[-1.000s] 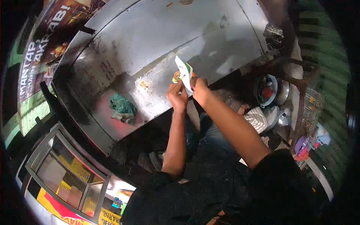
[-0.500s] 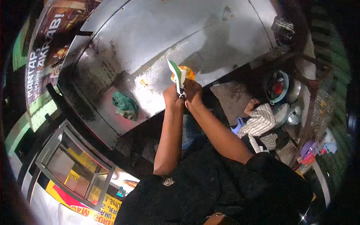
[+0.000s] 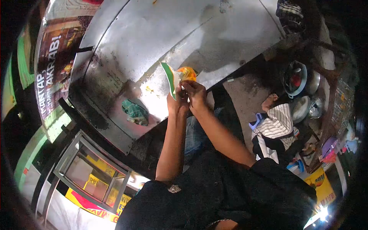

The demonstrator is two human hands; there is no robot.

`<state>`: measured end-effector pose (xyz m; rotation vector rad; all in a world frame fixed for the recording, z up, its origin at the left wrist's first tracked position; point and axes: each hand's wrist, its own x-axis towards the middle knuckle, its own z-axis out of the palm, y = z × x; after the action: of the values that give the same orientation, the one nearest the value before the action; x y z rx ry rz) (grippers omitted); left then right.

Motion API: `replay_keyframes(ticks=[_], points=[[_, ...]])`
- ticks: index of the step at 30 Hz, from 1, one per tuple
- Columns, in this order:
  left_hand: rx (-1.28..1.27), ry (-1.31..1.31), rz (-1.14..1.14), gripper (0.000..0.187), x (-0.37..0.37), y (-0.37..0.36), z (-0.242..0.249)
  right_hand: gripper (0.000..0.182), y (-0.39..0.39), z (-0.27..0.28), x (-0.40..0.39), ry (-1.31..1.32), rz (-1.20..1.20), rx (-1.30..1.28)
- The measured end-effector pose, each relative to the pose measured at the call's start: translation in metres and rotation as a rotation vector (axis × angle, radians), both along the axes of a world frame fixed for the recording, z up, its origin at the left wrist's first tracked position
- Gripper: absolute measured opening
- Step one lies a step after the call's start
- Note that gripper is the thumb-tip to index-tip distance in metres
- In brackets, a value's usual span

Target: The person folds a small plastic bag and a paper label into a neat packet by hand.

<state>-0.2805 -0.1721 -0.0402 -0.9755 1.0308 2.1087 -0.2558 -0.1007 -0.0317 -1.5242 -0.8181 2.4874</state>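
Note:
In the head view my two hands meet just above the near edge of a metal counter [image 3: 153,61]. My left hand [image 3: 177,102] is closed on the lower end of a flat green-and-white packet [image 3: 169,79], which stands tilted upward. My right hand [image 3: 196,94] is closed beside it, its fingers pinched at the base of a small, shiny clear plastic bag [image 3: 188,74] with orange-yellow contents. The thumbs and fingers nearly touch, so exactly what lies between them is partly hidden. A crumpled green cloth [image 3: 135,112] lies on the counter to the left.
A glass-sided display case [image 3: 94,172] stands at lower left, below a printed banner [image 3: 51,73]. On the right are a basin [image 3: 296,78], metal lids [image 3: 301,108] and a striped cloth [image 3: 278,120]. A dark gap runs along the counter's near edge.
The green-and-white packet has tilted to the left and shows more of its green face. My right fingers have moved up toward the orange-yellow bag. The camera view has shifted slightly.

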Motion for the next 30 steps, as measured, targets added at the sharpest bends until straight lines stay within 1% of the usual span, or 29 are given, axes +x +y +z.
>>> replay_keyframes(ticks=[1,4,5,7,8,10,11,14,17,20,23,26,29,30], points=[[0.036,0.054,0.009,0.038,0.004,-0.002,-0.006,0.015,0.002,0.001,0.0,0.025,0.011,0.006],[-0.061,0.105,-0.001,0.035,0.007,-0.001,-0.02,0.015,0.001,0.0,0.0,0.044,0.041,0.142],[-0.078,0.118,-0.011,0.034,0.008,-0.001,-0.022,0.016,0.001,0.001,0.002,0.006,0.077,0.141],[-0.17,0.218,-0.075,0.032,0.007,0.009,-0.006,0.017,0.004,0.004,0.003,-0.067,0.15,0.141],[-0.216,0.267,-0.109,0.031,0.007,0.013,0.003,0.02,0.003,0.006,0.003,-0.104,0.176,0.278],[-0.393,0.316,-0.207,0.029,0.007,0.013,0.005,0.025,0.004,0.017,-0.005,-0.176,0.228,0.557],[-0.481,0.339,-0.255,0.029,0.007,0.013,0.005,0.029,0.009,0.024,-0.003,-0.198,0.343,0.636],[-0.495,0.32,-0.206,0.027,0.008,0.014,0.007,0.028,0.008,0.028,-0.007,-0.22,0.413,0.772],[-0.515,0.42,-0.235,0.023,0.007,0.013,0.006,0.027,0.013,0.032,-0.008,-0.244,0.465,0.743],[-0.485,0.445,-0.17,0.02,0.011,0.009,-0.005,0.027,0.015,0.027,-0.01,-0.188,0.485,0.81],[-0.614,0.48,-0.245,0.017,0.006,0.013,0.01,0.019,0.017,0.026,-0.012,-0.234,0.609,0.895],[-0.636,0.547,-0.316,0.016,0.008,0.003,0.0,0.02,0.016,0.029,-0.016,-0.315,0.66,0.957],[-0.651,0.535,-0.347,0.015,0.004,0.004,0.007,0.019,0.014,0.019,-0.012,-0.206,0.561,0.924],[-0.668,0.55,-0.361,0.015,0.004,0.003,0.006,0.02,0.013,0.018,-0.01,-0.162,0.482,0.868]])
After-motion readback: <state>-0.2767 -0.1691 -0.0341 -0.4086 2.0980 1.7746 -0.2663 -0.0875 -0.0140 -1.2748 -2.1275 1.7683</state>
